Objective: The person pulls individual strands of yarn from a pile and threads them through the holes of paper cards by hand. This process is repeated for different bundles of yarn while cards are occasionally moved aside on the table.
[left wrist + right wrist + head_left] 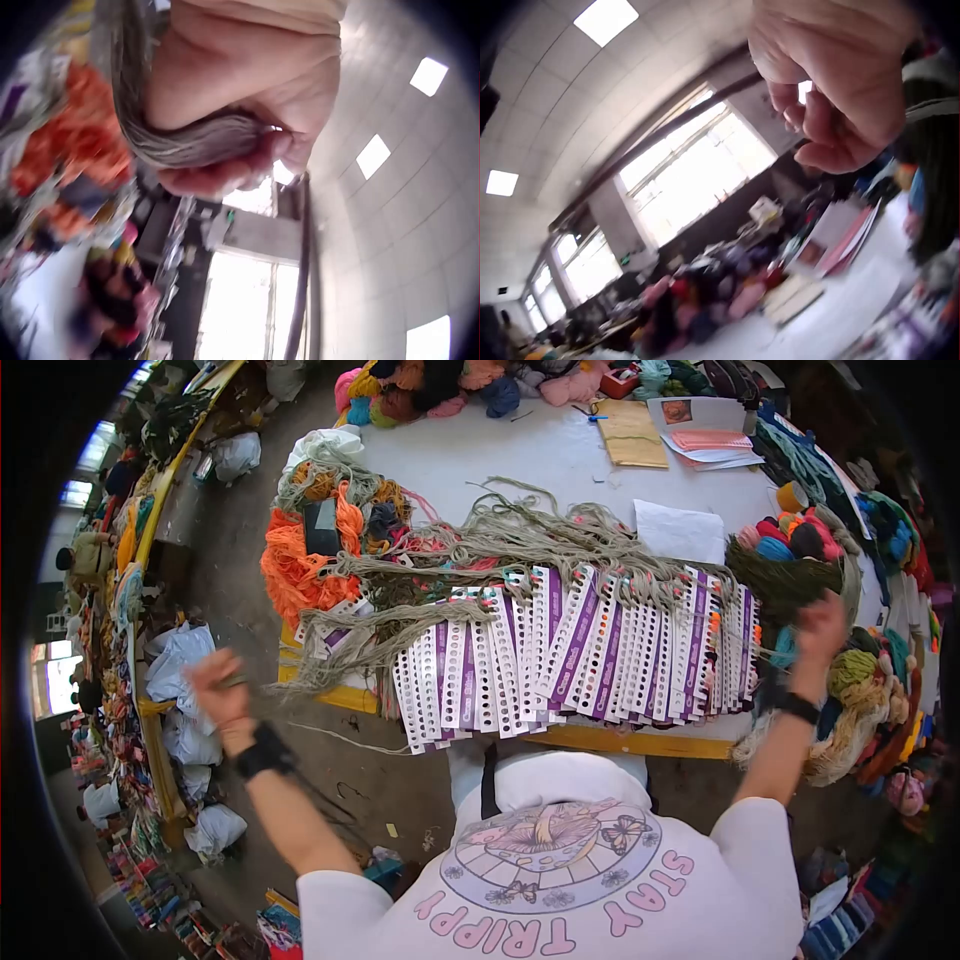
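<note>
I see my left hand gripping a grey-beige yarn bundle, arms apart to stretch it; right hand's fingers curl, contents unclear.

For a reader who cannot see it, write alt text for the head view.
A person stands at a table with both arms spread, left hand gripping grey-green yarn and right hand raised beside dark green yarn. Before them lies a row of white and purple punched cards, with orange yarn at the left.

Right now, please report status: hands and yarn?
Left hand grips grey yarn strands. Right hand raised, fingers curled; grip unclear. Punched cards below, nothing blocking.
</note>
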`<action>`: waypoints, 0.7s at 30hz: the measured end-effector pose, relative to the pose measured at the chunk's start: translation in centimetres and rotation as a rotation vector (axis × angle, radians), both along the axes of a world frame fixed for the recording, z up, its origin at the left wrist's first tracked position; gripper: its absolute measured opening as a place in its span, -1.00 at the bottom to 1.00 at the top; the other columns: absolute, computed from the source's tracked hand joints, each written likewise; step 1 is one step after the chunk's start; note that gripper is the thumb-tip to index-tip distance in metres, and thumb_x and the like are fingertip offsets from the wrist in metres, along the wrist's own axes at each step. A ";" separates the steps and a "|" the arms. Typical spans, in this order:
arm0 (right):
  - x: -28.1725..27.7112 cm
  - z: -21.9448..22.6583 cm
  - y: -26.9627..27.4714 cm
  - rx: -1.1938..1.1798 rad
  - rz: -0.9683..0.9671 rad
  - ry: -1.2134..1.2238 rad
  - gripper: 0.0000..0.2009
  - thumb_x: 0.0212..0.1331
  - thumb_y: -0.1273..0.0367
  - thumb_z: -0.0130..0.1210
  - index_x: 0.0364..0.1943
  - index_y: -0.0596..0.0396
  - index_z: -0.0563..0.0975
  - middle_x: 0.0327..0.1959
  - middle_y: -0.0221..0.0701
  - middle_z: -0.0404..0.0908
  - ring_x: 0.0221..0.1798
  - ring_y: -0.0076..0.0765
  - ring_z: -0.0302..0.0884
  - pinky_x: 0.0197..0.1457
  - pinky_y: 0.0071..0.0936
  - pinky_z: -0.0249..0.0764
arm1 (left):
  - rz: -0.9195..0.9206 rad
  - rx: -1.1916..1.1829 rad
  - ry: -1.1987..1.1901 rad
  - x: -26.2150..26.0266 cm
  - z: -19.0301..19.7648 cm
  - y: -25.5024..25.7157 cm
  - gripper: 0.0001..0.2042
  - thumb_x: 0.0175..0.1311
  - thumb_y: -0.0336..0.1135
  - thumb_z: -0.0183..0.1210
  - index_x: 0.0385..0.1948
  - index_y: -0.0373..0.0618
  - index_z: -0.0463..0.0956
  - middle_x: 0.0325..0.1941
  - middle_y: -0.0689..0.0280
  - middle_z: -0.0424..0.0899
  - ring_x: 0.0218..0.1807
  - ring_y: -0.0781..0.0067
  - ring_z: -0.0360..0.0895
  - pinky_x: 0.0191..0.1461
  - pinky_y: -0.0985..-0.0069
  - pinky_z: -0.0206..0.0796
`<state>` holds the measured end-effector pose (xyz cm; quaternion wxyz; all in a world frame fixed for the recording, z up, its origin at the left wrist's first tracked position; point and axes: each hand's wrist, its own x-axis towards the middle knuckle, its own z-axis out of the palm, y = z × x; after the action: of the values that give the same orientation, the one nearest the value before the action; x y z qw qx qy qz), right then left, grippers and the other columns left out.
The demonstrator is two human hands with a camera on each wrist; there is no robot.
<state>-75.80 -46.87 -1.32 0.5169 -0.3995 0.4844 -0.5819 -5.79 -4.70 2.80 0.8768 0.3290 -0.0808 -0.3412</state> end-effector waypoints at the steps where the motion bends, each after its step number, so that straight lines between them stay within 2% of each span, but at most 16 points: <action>1: 4.4 -4.5 0.1 0.041 0.256 -0.148 -0.85 0.10 0.39 -0.09 -0.26 0.10 0.40 -0.66 -0.62 0.21 -0.62 -0.67 0.16 -0.54 -0.69 0.26 | 0.151 0.264 0.000 -5.6 -1.0 -4.6 -0.78 0.15 -0.26 -0.03 -0.65 -0.11 0.31 -0.63 0.40 0.22 -0.52 0.53 0.17 -0.36 0.56 0.12; 2: 11.8 -7.4 3.8 0.135 0.287 -0.135 -0.74 -0.02 0.48 -0.05 -0.17 0.13 0.37 -0.58 -0.63 0.23 -0.59 -0.67 0.17 -0.53 -0.73 0.27 | -0.343 0.069 -0.156 -9.5 -3.1 -7.3 -0.84 0.15 -0.28 -0.04 -0.59 -0.09 0.35 -0.59 0.40 0.27 -0.51 0.55 0.21 -0.31 0.54 0.16; 3: 16.8 -8.9 6.6 0.191 0.544 -0.076 -0.65 -0.15 0.52 -0.04 -0.15 0.11 0.37 -0.54 -0.61 0.25 -0.54 -0.67 0.21 -0.53 -0.70 0.31 | -0.533 0.031 0.091 -12.5 -6.3 -9.8 -0.86 0.16 -0.27 -0.03 -0.52 -0.09 0.39 -0.56 0.43 0.31 -0.53 0.60 0.23 -0.38 0.59 0.17; 4: 21.8 -10.4 9.4 0.219 0.808 0.007 -0.56 -0.27 0.56 -0.03 -0.13 0.09 0.37 -0.49 -0.58 0.27 -0.50 -0.67 0.25 -0.53 -0.68 0.35 | -0.607 0.233 0.195 -15.2 -9.7 -11.7 -0.86 0.16 -0.26 -0.01 -0.36 -0.10 0.42 -0.56 0.48 0.30 -0.57 0.71 0.19 -0.50 0.73 0.11; 5: 25.7 -10.2 11.7 0.283 0.904 0.061 -0.69 -0.07 0.42 0.00 -0.15 0.06 0.38 -0.54 -0.56 0.27 -0.56 -0.68 0.23 -0.58 -0.67 0.36 | -0.614 0.446 0.172 -18.8 -11.1 -14.2 -0.77 0.16 -0.22 0.02 -0.19 -0.08 0.39 -0.58 0.54 0.26 -0.61 0.82 0.14 -0.61 0.86 -0.01; 6: 28.3 -11.5 13.1 0.513 0.962 -0.201 -0.70 0.13 0.18 -0.07 -0.15 0.05 0.36 -0.61 -0.57 0.24 -0.69 -0.72 0.14 -0.64 -0.70 0.32 | -0.686 0.406 0.099 -21.1 -14.3 -16.0 -0.68 0.15 -0.21 0.04 -0.09 -0.13 0.34 -0.59 0.59 0.24 -0.68 0.86 0.08 -0.69 0.88 -0.12; 7: 29.9 -14.0 14.1 0.487 1.036 -0.280 -0.57 0.16 -0.02 -0.23 -0.14 0.04 0.35 -0.67 -0.60 0.22 -0.78 -0.77 0.03 -0.67 -0.73 0.29 | -0.656 0.485 0.039 -23.4 -15.5 -17.6 -0.65 0.15 -0.26 0.05 -0.06 -0.20 0.30 -0.65 0.61 0.21 -0.72 0.86 0.04 -0.70 0.85 -0.14; 8: 30.9 -14.2 14.9 0.543 1.042 -0.386 -0.56 0.16 -0.02 -0.23 -0.12 0.05 0.32 -0.68 -0.62 0.22 -0.79 -0.81 0.00 -0.68 -0.74 0.27 | -0.664 0.551 0.039 -24.9 -16.5 -18.6 -0.68 0.13 -0.30 0.06 -0.11 -0.24 0.34 -0.71 0.62 0.15 -0.76 0.86 -0.01 -0.73 0.83 -0.17; 11: 31.4 -14.8 15.5 0.623 1.013 -0.509 -0.61 0.18 0.05 -0.19 -0.12 0.06 0.30 -0.65 -0.61 0.29 -0.79 -0.80 0.01 -0.72 -0.76 0.17 | -0.739 0.618 -0.061 -26.2 -17.7 -19.5 -0.75 0.09 -0.29 0.11 -0.25 -0.21 0.43 -0.71 0.58 0.32 -0.78 0.86 0.04 -0.75 0.84 -0.18; 14: 31.3 -14.7 15.2 0.659 1.084 -0.427 -0.68 0.16 0.17 -0.10 -0.10 0.05 0.28 -0.62 -0.56 0.39 -0.79 -0.81 0.04 -0.73 -0.77 0.13 | -0.729 0.747 -0.130 -26.2 -17.9 -19.8 -0.80 0.06 -0.30 0.13 -0.32 -0.19 0.45 -0.68 0.53 0.39 -0.77 0.86 0.08 -0.76 0.83 -0.18; 17: 31.5 -14.7 15.1 0.576 1.024 -0.265 -0.76 0.11 0.30 -0.03 -0.18 0.08 0.34 -0.62 -0.48 0.48 -0.77 -0.72 0.21 -0.69 -0.68 0.20 | -0.621 0.778 -0.037 -26.2 -19.1 -20.0 -0.89 0.02 -0.37 0.13 -0.43 -0.15 0.47 -0.68 0.52 0.38 -0.76 0.84 0.12 -0.76 0.82 -0.20; 20: 32.3 -13.6 15.2 0.179 0.869 0.518 -0.84 0.06 0.36 0.00 -0.31 0.13 0.42 -0.65 -0.39 0.51 -0.70 -0.57 0.36 -0.60 -0.57 0.30 | -0.476 0.868 -0.189 -26.2 -19.6 -19.8 -0.92 -0.04 -0.42 0.14 -0.50 -0.17 0.49 -0.68 0.49 0.41 -0.71 0.78 0.22 -0.71 0.78 -0.04; 21: 32.6 -14.0 15.4 0.138 0.825 0.539 -0.85 0.05 0.37 0.00 -0.35 0.15 0.44 -0.66 -0.38 0.50 -0.68 -0.53 0.38 -0.57 -0.55 0.31 | -0.361 0.881 -0.359 -26.5 -19.8 -19.9 -0.92 -0.05 -0.42 0.14 -0.51 -0.18 0.49 -0.68 0.48 0.42 -0.69 0.77 0.25 -0.67 0.76 0.01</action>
<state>-43.23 -31.51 -15.30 0.5856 -0.6592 0.4395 -0.1714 -32.32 -24.64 -17.02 0.5542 0.7018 -0.1340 -0.4270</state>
